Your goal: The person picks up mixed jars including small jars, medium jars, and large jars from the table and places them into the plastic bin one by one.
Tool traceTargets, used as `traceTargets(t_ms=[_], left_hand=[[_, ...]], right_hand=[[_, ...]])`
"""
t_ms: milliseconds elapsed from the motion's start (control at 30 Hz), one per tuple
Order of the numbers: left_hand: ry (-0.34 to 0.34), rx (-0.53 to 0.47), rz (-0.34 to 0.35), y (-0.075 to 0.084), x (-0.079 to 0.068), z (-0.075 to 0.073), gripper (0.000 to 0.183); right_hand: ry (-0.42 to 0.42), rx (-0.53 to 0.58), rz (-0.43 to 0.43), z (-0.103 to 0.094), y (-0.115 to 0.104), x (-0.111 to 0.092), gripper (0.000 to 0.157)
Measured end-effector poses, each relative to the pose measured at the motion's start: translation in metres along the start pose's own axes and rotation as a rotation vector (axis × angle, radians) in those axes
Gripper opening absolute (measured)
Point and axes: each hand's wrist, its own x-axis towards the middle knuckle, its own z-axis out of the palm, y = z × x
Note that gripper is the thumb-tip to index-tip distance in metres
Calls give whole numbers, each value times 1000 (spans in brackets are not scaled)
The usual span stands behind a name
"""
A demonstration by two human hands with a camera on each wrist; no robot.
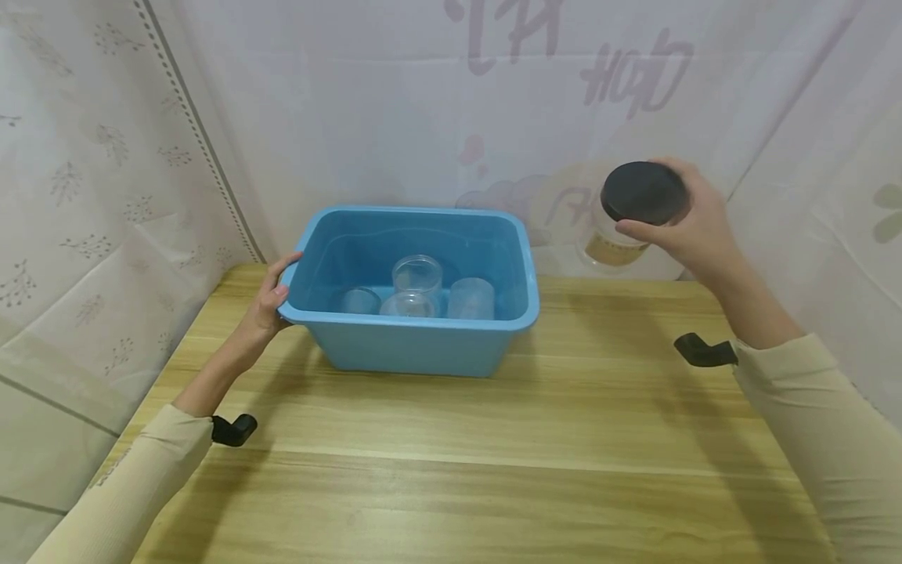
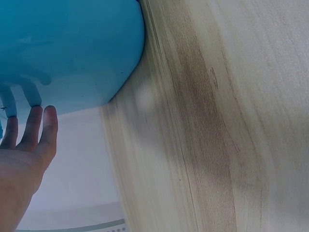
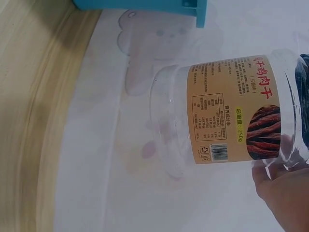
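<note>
My right hand grips a clear plastic jar around its black lid, up in the air at the right, above the table's back edge. In the right wrist view, the jar's brown label shows a picture of dried meat strips, and the jar looks see-through around it. At the left end of the blue plastic tub, my left hand holds the rim. Below that rim, in the left wrist view, several fingers reach the tub's outer wall.
Inside the tub lie several clear containers, among them a round one and a frosted one. The tub stands toward the back of the wooden table. Behind hangs a printed pale curtain. Black mounts stick out from both sleeves.
</note>
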Motion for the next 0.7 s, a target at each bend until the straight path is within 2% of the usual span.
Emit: traceTargets(t_ms=[700], left_hand=[[-5, 7, -11, 2, 0, 1, 61]], right_hand=[[-10, -2, -28, 1, -19, 8, 86]])
